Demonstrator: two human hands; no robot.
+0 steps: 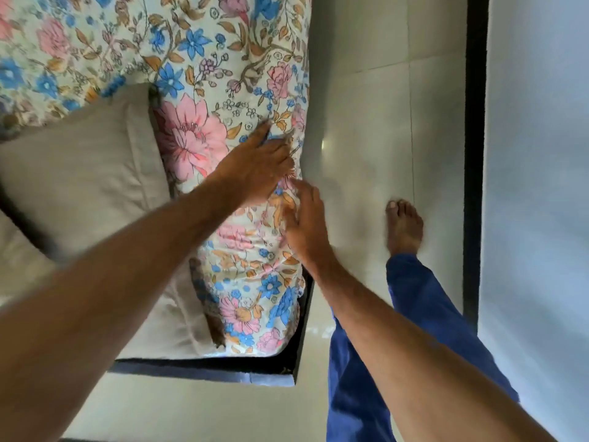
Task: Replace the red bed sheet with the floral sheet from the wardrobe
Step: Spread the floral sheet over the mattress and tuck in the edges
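My left hand [259,162] lies palm-down on the floral sheet [204,68], fingers stretched out and pressing the cloth near the bed's edge; it grips nothing. My right hand [304,223] sits just beside it, fingers also extended and flat against the sheet where it folds over the mattress side. The two hands nearly touch at the fingertips. Motion blur softens both, so finer finger detail is unclear.

The floral sheet: pale cream ground, printed with large pink blooms, blue flowers and tan-orange leaves. It covers the mattress top and hangs over the near side edge, with wrinkles bunched below my right hand toward the corner.

Count, as seen:
- floral sheet: one
- beige pillows [79,167]: two, one large one lying on the bed left of my left forearm, a second one partly in view at the left edge
- hands: two, both bare-armed
- bare foot [404,226]: one, on the pale tiled floor [366,106], with a blue trouser leg [424,301] above it

A dark bed frame [204,368] shows under the mattress corner. A black upright strip [475,154] stands to the right.
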